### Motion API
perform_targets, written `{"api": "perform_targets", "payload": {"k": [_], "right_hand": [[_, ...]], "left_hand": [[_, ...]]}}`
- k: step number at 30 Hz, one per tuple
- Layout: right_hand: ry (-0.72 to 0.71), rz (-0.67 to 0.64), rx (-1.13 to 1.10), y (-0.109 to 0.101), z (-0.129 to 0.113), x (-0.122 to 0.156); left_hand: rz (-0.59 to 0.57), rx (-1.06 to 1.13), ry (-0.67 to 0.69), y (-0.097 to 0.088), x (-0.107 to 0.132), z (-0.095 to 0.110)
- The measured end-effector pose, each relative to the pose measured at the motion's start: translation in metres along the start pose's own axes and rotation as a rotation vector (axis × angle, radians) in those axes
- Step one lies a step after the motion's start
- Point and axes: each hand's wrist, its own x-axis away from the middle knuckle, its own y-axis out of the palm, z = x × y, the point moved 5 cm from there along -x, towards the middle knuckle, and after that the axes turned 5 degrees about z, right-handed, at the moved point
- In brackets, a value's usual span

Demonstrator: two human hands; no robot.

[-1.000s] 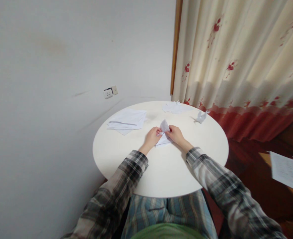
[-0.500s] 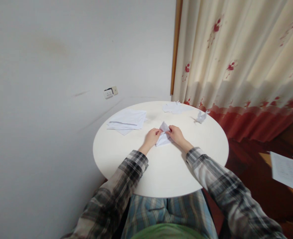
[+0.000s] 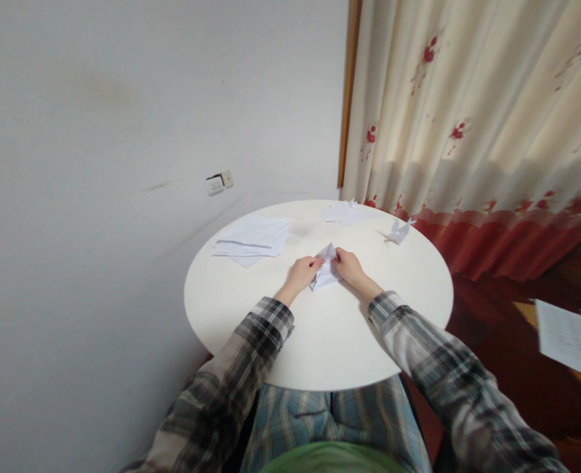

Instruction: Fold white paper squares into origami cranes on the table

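Observation:
A small piece of white folded paper (image 3: 326, 270) lies at the middle of the round white table (image 3: 320, 341). My left hand (image 3: 304, 270) pinches its left side with fingers closed. On the other side, my right hand (image 3: 349, 265) grips the paper's right edge, fingers curled. The paper's upper flap points up between the two hands. Both arms wear plaid sleeves.
A stack of white sheets (image 3: 254, 238) lies at the table's back left. More folded paper (image 3: 342, 211) sits at the far edge, and a small folded paper figure (image 3: 399, 230) stands back right. A curtain (image 3: 472, 131) hangs at right; a printed sheet (image 3: 571, 338) lies on the dark surface at right.
The paper's raised flap has been pressed lower and narrower between my hands. The hands have drawn slightly closer together; nothing else moved.

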Motion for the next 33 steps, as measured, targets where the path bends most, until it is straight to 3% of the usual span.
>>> {"api": "perform_targets", "payload": {"k": [6, 16, 21, 26, 33], "right_hand": [[0.087, 0.133, -0.132, -0.007, 0.007, 0.0], [-0.016, 0.114, -0.152, -0.012, -0.002, 0.002], [0.051, 0.158, -0.132, -0.011, 0.003, 0.001], [0.047, 0.064, -0.202, -0.004, 0.002, 0.002], [0.007, 0.044, -0.055, -0.006, -0.003, 0.003]], "left_hand": [[0.035, 0.027, 0.012, 0.0, -0.001, -0.002], [0.057, 0.023, -0.009, -0.005, 0.001, 0.006], [0.069, 0.022, -0.02, -0.007, 0.003, 0.01], [0.059, 0.002, -0.005, -0.008, 0.004, 0.014], [0.001, 0.06, 0.002, -0.002, 0.004, 0.012]]}}
